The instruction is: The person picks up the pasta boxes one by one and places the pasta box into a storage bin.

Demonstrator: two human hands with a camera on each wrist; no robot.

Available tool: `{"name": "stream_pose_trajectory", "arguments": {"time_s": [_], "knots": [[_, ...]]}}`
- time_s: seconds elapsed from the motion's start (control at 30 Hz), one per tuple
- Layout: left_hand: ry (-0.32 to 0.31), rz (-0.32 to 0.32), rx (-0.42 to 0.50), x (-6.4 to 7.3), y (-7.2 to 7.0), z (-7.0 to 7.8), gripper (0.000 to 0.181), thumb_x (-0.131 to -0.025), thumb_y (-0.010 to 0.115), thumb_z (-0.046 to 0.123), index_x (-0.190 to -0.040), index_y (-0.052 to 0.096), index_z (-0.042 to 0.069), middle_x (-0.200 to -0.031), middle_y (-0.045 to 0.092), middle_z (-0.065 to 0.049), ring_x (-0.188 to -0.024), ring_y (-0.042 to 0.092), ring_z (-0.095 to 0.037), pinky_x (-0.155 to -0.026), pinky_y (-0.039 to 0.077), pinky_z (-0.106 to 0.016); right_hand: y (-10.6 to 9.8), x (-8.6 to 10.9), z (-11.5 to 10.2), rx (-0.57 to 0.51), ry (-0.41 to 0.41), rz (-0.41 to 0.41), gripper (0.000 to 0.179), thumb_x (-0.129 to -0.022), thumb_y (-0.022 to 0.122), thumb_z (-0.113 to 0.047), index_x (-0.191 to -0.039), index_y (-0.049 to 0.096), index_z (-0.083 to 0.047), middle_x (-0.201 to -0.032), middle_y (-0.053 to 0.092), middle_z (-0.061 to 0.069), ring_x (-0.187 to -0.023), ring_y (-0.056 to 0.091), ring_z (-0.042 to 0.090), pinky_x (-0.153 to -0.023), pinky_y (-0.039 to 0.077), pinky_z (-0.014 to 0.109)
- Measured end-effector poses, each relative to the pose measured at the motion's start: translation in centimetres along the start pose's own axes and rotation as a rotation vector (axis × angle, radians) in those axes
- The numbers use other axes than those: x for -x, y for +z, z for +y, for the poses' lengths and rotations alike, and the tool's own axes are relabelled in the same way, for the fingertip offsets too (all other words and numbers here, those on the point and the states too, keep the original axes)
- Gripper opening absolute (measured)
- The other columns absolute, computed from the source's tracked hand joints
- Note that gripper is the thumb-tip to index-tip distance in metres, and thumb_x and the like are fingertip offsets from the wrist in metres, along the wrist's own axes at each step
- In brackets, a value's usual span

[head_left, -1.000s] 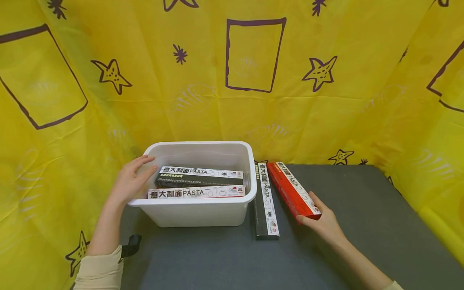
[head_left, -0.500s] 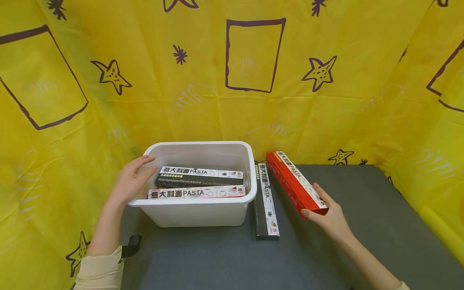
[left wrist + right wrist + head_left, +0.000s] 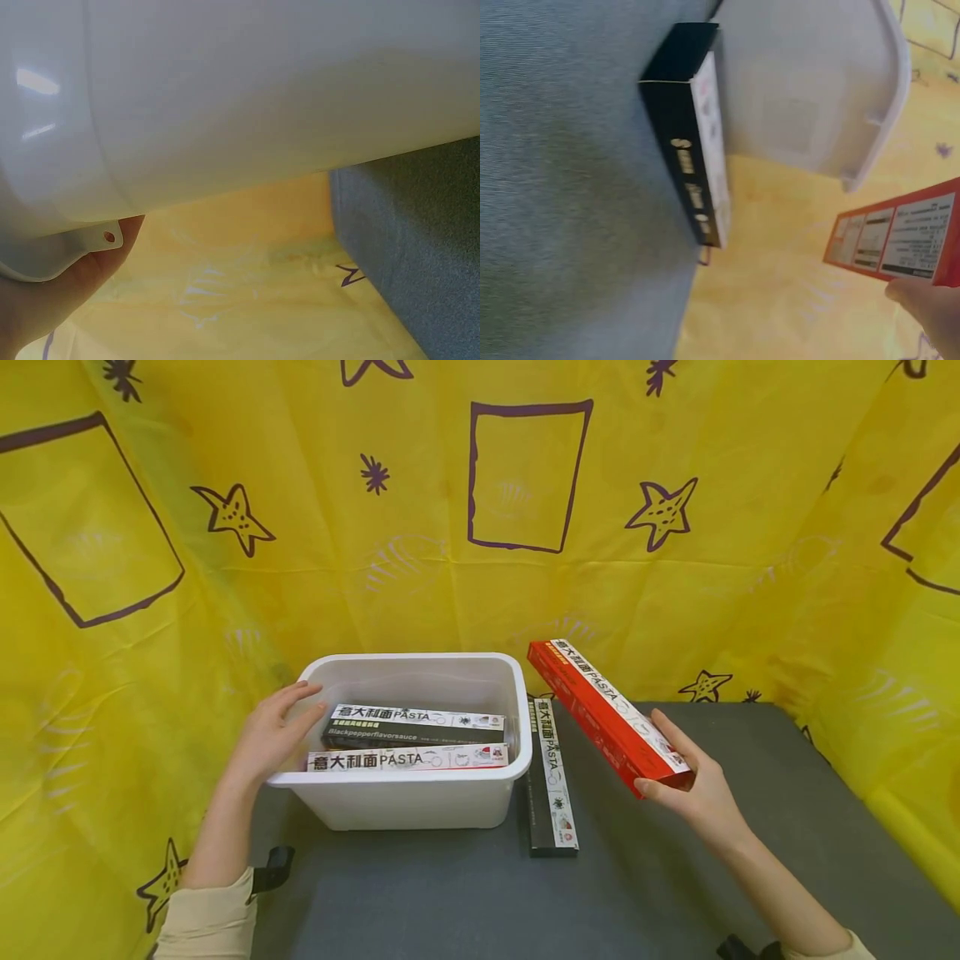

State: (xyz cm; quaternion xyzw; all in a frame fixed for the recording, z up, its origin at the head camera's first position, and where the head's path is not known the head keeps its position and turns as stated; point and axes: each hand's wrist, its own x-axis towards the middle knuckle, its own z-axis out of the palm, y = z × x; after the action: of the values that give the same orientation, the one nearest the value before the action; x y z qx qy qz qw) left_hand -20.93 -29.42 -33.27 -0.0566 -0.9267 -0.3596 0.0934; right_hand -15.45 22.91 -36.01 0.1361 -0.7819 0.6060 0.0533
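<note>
In the head view my right hand [image 3: 701, 785] grips the near end of a red pasta box [image 3: 607, 714], raised above the table and tilted with its far end up-left. The right wrist view shows the thumb against this red box [image 3: 892, 236]. My left hand [image 3: 273, 731] holds the left rim of a white plastic tub [image 3: 397, 802]; the left wrist view shows the tub's outer wall [image 3: 225, 97] and part of the hand [image 3: 82, 281] under its rim. Inside the tub lie a black pasta box [image 3: 416, 732] and, nearer, another pasta box [image 3: 408, 758] with a white face.
Along the tub's right side another black pasta box [image 3: 551, 785] lies lengthwise on the dark grey table [image 3: 420, 893]. Yellow patterned cloth [image 3: 420, 602] hangs behind the table and on both sides.
My right hand has lifted the red pasta box off the table. The box's far end has swung up and left, toward the tub. My left hand has stayed at the rim.
</note>
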Motion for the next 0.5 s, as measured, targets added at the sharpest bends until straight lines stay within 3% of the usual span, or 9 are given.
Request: {"name": "stream_pose_trajectory", "arguments": {"time_s": [0.23,0.5], "knots": [[0.001,0.000,0.006,0.0,0.0,-0.1,0.058,-0.100,0.052,0.040,-0.143,0.047,0.001,-0.152,0.031,-0.027,-0.137,0.025,-0.052,-0.103,0.021,-0.072,0.1,-0.7,-1.3,-0.118,-0.063,-0.046,0.073,-0.088,0.059,0.003,-0.154,0.029,-0.008,-0.142,0.041,0.000,-0.112,0.049,0.015,-0.073,0.057,0.024],[0.006,0.003,-0.007,0.0,0.1,-0.3,0.058,-0.100,0.052,0.041,-0.143,0.047,0.002,-0.152,0.032,-0.026,-0.138,0.025,-0.051,-0.103,0.021,-0.071,0.4,-1.7,-2.0,-0.264,-0.111,-0.133,0.069,-0.087,0.053,0.003,-0.152,0.034,-0.010,-0.143,0.041,0.008,-0.113,0.048,0.021,-0.073,0.056,0.025]]}}
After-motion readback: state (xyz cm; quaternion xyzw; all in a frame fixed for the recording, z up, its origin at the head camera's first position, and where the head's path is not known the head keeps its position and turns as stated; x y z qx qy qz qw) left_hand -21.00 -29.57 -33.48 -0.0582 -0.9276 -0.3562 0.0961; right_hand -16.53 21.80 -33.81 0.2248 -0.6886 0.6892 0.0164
